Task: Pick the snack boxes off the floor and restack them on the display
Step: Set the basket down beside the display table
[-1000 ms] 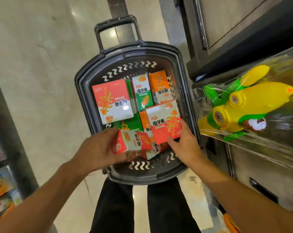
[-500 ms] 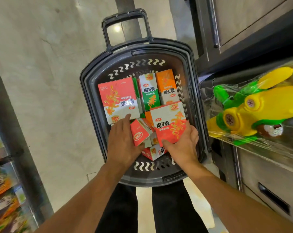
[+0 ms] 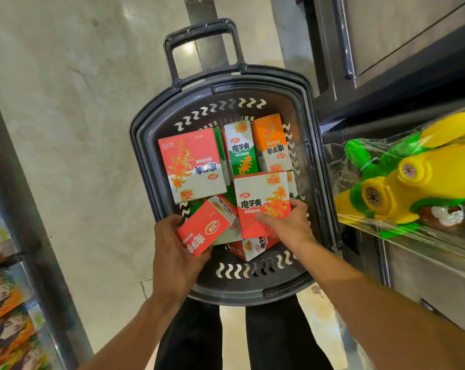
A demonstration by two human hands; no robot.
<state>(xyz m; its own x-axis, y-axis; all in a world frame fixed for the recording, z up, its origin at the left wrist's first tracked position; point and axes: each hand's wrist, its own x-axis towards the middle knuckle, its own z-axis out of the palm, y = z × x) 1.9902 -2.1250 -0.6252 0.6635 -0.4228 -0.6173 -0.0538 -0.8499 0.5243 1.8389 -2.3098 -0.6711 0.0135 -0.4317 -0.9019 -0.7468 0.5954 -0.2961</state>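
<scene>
A dark grey shopping basket (image 3: pixel 145 145) stands on the floor in front of my legs, with several snack boxes inside. My left hand (image 3: pixel 176 256) grips a red snack box (image 3: pixel 207 225), tilted, at the basket's near left. My right hand (image 3: pixel 287 225) holds the lower edge of a red-and-white snack box (image 3: pixel 262 198) lying on top of the pile. Behind them lie another red box (image 3: pixel 191 164), a green box (image 3: pixel 240 149) and an orange box (image 3: pixel 270 142). One more red box (image 3: pixel 250 247) shows under my hands.
A yellow and green toy (image 3: pixel 413 177) in clear wrap juts out from the shelf on the right, close to the basket's rim. A dark shelf post (image 3: pixel 25 209) and packaged goods (image 3: pixel 7 316) line the left. Pale floor (image 3: pixel 79 102) lies left of the basket.
My left hand has drawn back toward me with the red box, turning it so its long side shows. My right hand has slid onto the lower part of the red-and-white box.
</scene>
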